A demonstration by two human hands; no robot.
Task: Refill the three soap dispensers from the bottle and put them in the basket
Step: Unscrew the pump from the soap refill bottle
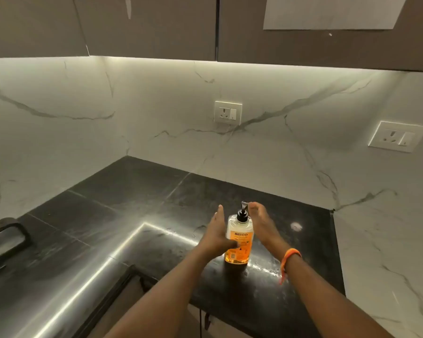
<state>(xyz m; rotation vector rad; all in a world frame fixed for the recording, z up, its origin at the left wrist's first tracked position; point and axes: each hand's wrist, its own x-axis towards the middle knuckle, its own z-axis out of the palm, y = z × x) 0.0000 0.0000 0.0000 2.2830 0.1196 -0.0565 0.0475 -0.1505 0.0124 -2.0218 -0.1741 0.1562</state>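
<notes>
A clear soap bottle [239, 240] with orange liquid, a white label and a black pump [242, 214] stands upright on the black stone counter [137, 191]. My left hand [217, 232] lies along the bottle's left side with its fingers straight, and its thumb reaches across the front of the label. My right hand [260, 223] comes in from the right, an orange band on its wrist. Its fingertips touch the grey nozzle at the top of the pump. No other dispenser is in view.
A black-rimmed container [7, 239] sits at the counter's left edge, partly cut off. Marble walls close the corner behind and to the right, with two wall sockets [228, 112] [397, 136]. Cabinets hang overhead. The counter's front edge runs just below my forearms.
</notes>
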